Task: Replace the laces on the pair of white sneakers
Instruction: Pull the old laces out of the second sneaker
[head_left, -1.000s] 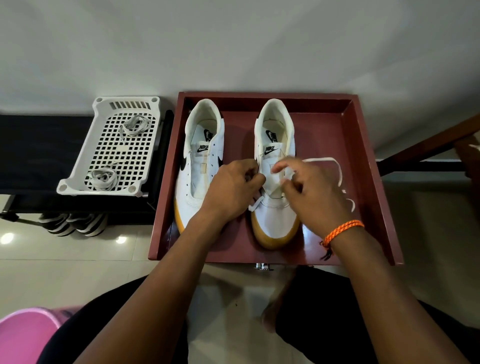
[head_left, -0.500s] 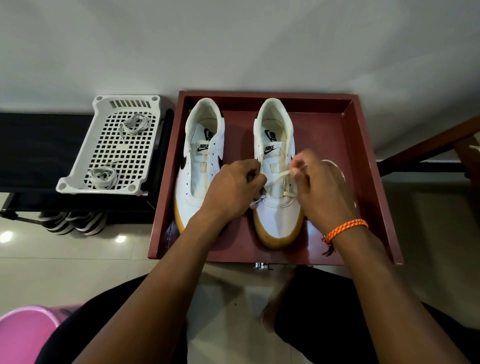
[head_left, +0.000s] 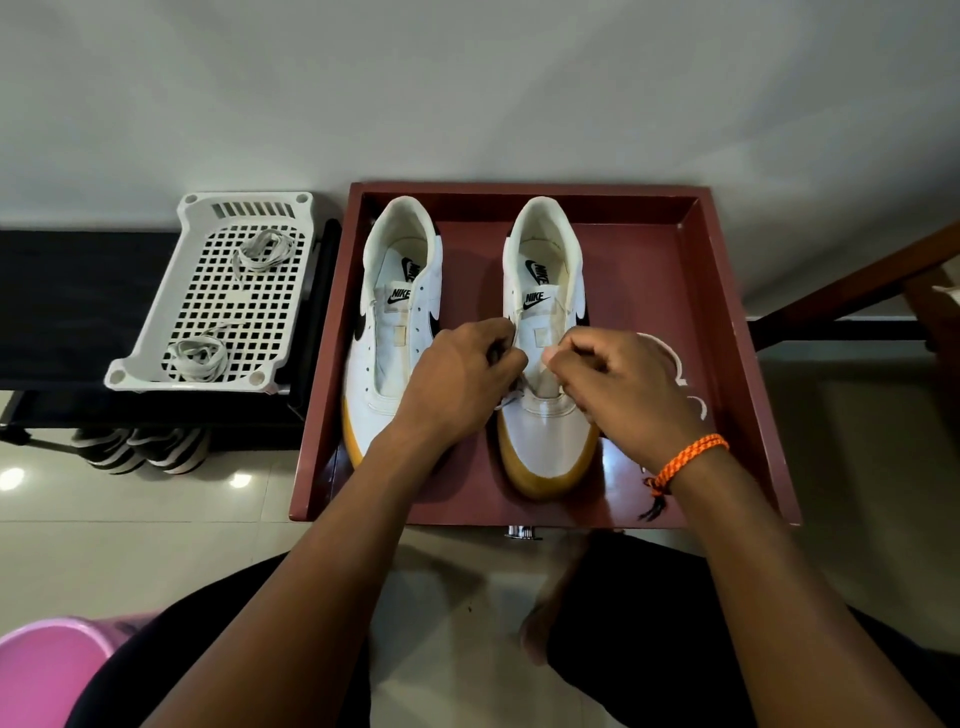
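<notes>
Closest to me, both forearms reach in over the near rim of the dark red tray (head_left: 727, 291), an orange braided wristband (head_left: 688, 460) on the right wrist. My right hand (head_left: 621, 387) has moved in from the shoe's outer side toward the middle of the right sneaker (head_left: 545, 426) over the last second; its fingers are curled, pinching what looks like the white lace (head_left: 670, 353) at the eyelets, though the pinch itself is hidden under the knuckles. The slack of that lace trails off to the right on the tray floor, a shorter loop than a second ago, so I judge another length has gone through. My left hand (head_left: 457, 379) has hardly shifted: curled fingers grip the lace or the eyelet flap on the shoe's other side; I cannot tell which.

This shoe is only laced low down, and its upper eyelets look bare.

Just beside it, the left sneaker (head_left: 384, 332) lies in the same tray with no lace at all, so that one is not yet begun.

Farther left, the white perforated basket (head_left: 156, 312) holds two bundled laces (head_left: 200, 356).
</notes>
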